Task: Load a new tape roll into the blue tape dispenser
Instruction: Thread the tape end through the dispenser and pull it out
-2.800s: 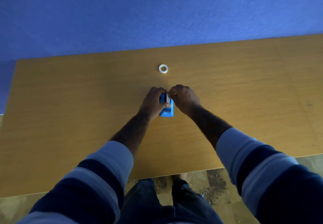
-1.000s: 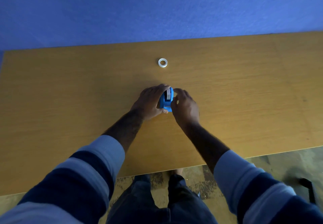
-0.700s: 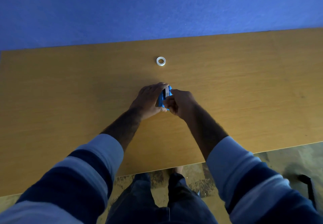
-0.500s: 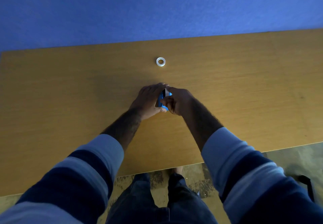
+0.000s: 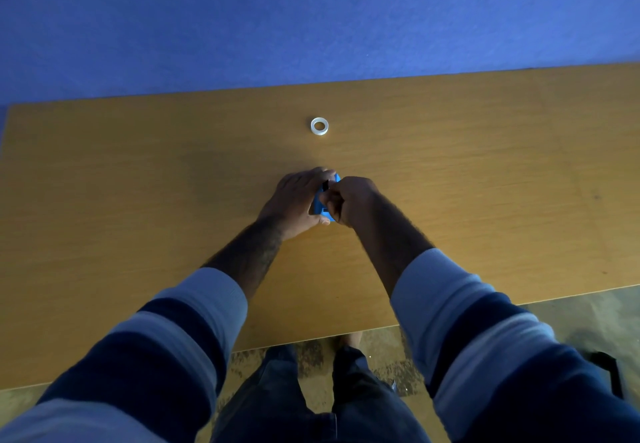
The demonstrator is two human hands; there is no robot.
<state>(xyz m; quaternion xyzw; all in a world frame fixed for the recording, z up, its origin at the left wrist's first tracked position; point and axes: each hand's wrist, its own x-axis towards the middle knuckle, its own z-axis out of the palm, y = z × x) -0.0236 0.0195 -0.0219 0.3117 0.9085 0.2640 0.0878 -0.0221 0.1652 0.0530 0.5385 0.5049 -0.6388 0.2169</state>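
Note:
The blue tape dispenser (image 5: pixel 320 205) stands on the wooden table (image 5: pixel 485 183) at its middle, mostly hidden between my two hands. My left hand (image 5: pixel 294 200) wraps its left side and holds it. My right hand (image 5: pixel 349 200) is closed against the dispenser's right side and top, fingers pinched at its upper edge; what they pinch is too small to tell. A small white ring, an empty tape core (image 5: pixel 319 126), lies flat on the table farther back, apart from both hands.
A blue wall (image 5: pixel 311 20) runs along the table's far edge. The near edge of the table crosses below my forearms, with patterned floor (image 5: pixel 571 311) and my legs beneath. A dark object (image 5: pixel 606 366) sits on the floor at lower right.
The dispenser has been turned from lying flat to standing on edge between my hands. My right hand moved from its top to its side, then closed in on its upper edge.

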